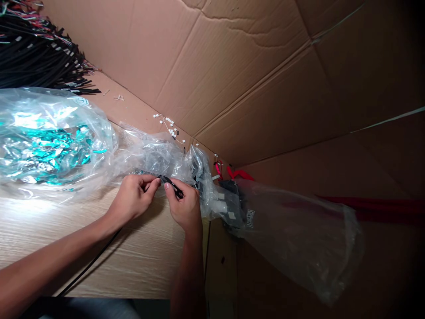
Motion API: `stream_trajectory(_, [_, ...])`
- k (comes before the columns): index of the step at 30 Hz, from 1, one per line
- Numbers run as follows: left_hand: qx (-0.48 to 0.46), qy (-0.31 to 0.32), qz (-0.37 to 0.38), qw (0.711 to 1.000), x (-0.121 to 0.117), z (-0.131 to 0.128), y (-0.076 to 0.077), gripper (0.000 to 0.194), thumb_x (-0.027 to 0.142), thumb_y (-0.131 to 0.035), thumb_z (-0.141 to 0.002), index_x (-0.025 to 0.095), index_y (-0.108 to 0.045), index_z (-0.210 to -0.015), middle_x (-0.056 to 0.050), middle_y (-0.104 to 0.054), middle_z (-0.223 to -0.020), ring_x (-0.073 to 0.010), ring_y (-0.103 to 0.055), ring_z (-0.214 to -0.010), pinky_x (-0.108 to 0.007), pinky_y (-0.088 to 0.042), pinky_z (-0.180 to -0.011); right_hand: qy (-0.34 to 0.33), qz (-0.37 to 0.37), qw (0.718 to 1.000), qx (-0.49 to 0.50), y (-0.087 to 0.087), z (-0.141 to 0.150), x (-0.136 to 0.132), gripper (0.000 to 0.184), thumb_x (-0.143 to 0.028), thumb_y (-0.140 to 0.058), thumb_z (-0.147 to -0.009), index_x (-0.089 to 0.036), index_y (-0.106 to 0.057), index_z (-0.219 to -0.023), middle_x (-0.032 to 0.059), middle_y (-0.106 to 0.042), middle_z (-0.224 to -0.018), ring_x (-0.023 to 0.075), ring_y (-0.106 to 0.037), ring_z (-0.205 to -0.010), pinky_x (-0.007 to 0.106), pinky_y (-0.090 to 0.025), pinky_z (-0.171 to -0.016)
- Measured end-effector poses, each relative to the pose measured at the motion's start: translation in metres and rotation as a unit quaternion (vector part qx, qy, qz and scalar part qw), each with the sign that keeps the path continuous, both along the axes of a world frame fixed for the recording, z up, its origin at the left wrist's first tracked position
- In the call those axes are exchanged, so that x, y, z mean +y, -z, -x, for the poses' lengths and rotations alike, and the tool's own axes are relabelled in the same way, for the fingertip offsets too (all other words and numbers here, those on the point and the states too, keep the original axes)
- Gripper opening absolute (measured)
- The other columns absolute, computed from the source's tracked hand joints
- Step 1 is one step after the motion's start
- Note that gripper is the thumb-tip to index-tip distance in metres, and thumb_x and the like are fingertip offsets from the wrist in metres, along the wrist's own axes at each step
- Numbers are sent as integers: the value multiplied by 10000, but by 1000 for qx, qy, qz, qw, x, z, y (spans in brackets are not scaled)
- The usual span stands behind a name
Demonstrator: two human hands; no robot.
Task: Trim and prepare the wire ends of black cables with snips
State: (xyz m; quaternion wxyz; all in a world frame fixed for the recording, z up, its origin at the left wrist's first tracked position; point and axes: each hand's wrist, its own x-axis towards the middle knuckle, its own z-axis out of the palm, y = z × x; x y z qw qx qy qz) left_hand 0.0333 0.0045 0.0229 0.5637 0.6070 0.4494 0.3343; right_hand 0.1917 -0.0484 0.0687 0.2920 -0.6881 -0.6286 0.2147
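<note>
Head | wood-grain tabletop [93, 239] | creased cardboard walls [239, 75] | clear plastic bag [156, 155]

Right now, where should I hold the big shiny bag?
Probably the skinny neck of the bag, reaching in from the table side. The plastic bunches up there so fingers can squeeze it, but the fat end is round and smooth, and cardboard stands behind.

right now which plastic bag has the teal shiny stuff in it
The bulging clear plastic bag at far left, packed with teal foil; the clear bag at right shows no teal.
</note>
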Motion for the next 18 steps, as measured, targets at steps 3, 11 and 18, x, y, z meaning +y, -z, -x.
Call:
stream_trajectory(3, [7,-6,-12,1000,-2,0,0,452,499,-500,-934,163,-559,-638,30,-330,-614,-99,-273,-559,-252,-197,-498,0,6,1000,4,0,0,0,325,-376,-586,-1029,-184,-723,-806,-9,-557,-659,142,-478,-617,280,-408,-589])
stream_trajectory(11, [11,-8,-19,1000,-2,0,0,452,495,-492,-940,149,-612,-674,29,-361,-608,-97,-284,-549,-252,-205,-497,6,-1,1000,19,1,0,2,315,-385,-586,-1022,-185,-805,-917,14,-680,-737,164,-569,-660,282,-479,-646])
stream_trajectory(18, [19,-6,-17,1000,-2,0,0,477,512,-484,-937,135,-657,-701,26,-359,-617,-100,-279,-556,-259,-200,-503,9,-2,1000,7,2,0,2,317,-390,-589,-1023,-181,-814,-944,20,-693,-747,159,-553,-653,273,-468,-628])
